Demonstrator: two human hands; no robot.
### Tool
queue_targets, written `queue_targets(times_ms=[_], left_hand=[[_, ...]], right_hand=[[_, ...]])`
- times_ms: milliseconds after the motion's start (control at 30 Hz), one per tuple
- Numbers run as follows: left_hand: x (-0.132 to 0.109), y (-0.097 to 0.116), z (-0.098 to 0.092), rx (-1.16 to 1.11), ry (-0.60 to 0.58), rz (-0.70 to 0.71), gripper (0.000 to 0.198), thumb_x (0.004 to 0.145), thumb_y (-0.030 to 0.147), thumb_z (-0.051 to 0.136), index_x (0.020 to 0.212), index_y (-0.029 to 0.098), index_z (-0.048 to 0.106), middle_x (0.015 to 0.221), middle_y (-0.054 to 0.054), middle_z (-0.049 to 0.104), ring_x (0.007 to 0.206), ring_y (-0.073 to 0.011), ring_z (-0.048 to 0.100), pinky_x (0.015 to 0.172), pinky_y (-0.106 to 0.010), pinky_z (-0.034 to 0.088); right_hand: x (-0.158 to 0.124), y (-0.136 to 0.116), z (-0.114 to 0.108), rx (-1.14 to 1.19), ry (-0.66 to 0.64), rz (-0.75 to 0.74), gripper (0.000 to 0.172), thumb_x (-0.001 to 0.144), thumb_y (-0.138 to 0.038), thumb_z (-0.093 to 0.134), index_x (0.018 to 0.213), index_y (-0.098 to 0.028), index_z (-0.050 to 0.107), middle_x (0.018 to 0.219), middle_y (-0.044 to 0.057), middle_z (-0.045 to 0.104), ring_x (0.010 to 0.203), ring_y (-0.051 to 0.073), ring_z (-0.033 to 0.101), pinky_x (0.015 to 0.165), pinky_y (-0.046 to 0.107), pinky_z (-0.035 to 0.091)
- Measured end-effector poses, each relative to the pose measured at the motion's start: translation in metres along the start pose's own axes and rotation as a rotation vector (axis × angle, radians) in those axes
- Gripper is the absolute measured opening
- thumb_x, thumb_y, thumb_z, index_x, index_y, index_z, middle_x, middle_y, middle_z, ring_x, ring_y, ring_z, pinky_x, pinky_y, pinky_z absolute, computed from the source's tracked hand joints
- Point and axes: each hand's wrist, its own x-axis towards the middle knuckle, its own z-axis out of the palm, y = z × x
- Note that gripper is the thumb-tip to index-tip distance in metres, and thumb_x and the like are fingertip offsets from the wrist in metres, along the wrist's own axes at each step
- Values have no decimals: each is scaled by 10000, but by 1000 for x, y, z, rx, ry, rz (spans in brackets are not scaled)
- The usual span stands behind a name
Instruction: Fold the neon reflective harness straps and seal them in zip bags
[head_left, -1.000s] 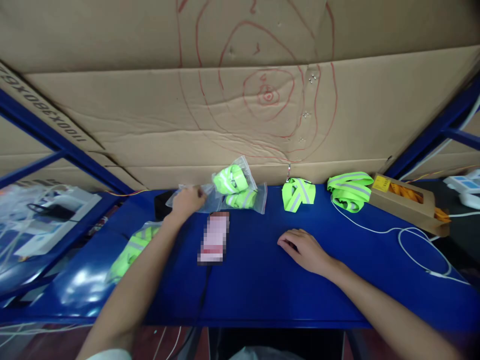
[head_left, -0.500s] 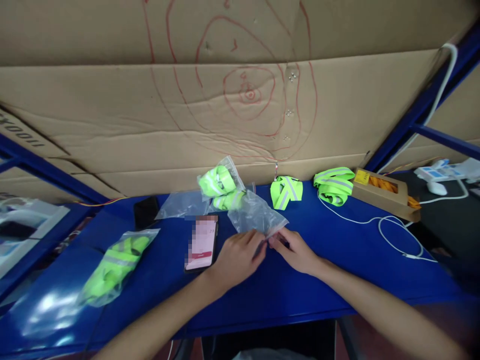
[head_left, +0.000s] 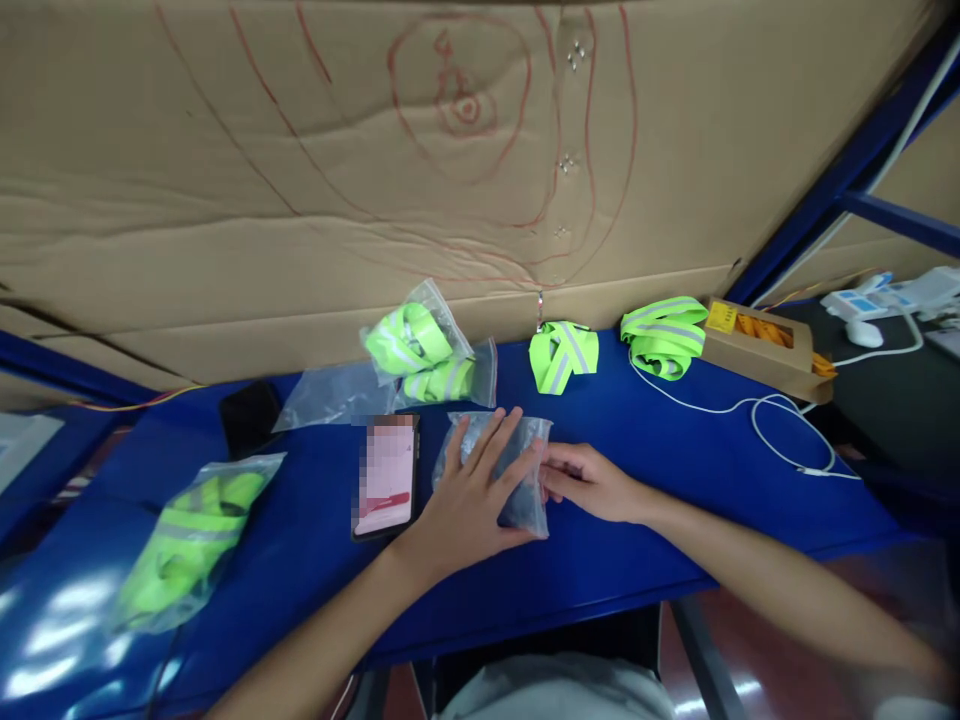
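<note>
A clear zip bag lies flat on the blue table, with nothing visible inside. My left hand rests over it, palm down and fingers spread. At the bag's right edge, the fingers of my right hand are pinched together on the rim. Behind the hands sit two bagged neon-green reflective straps, one partly on top of the other. An unbagged folded reflective strap lies farther back, and a looser strap bundle is to its right.
A phone with a lit screen lies left of my left hand. Farther left are another bagged strap and a black object. A flat clear bag, a cardboard box and a white cable lie around. Cardboard backs the table.
The clear bag has come down from a raised, tilted hold to lie flat on the table. My left hand has opened from a pinch and spread over it. The view has tilted down.
</note>
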Motion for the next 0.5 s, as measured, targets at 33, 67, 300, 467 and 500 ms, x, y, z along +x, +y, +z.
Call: queue_targets(times_ms=[33, 67, 300, 467, 500], left_hand=[[-1, 1, 1, -23, 7, 7, 1075, 776, 644, 787, 1596, 191, 260, 1682, -272, 236, 1588, -434, 181, 1252, -679, 87], [-1, 2, 2, -50, 14, 14, 1079, 771, 651, 788, 1591, 190, 259, 1666, -277, 266, 1586, -438, 185, 1248, -690, 87], [-5, 6, 2, -159, 183, -11, 884, 829, 530, 791, 1514, 201, 340, 1392, -219, 545, 1400, -359, 502, 1237, -669, 216], [-5, 0, -2, -100, 275, -90, 722, 878, 452, 770, 1457, 213, 413, 1345, -189, 574, 1316, -318, 565, 1207, -611, 324], [-5, -2, -2, -83, 242, -87, 723, 887, 462, 758, 1469, 215, 409, 1394, -203, 552, 1353, -330, 540, 1210, -619, 310]], right_hand=[[-1, 0, 0, -11, -9, -5, 327, 991, -484, 598, 995, -160, 644, 857, 23, 667, 721, 115, 590, 698, 252, 506], [-1, 0, 0, -40, -12, -15, 320, 980, -474, 616, 1013, -158, 653, 868, 22, 670, 728, 117, 587, 700, 251, 504], [1, 4, 0, -265, 176, 4, 319, 955, -337, 610, 693, -164, 551, 608, -50, 454, 574, 73, 390, 555, 220, 311], [7, 20, -13, -216, 376, 76, 224, 967, -360, 583, 821, -192, 557, 678, -40, 509, 607, 99, 475, 565, 224, 372], [8, 22, -15, -191, 394, 84, 177, 968, -367, 582, 903, -203, 569, 723, -32, 552, 629, 109, 520, 574, 227, 409]])
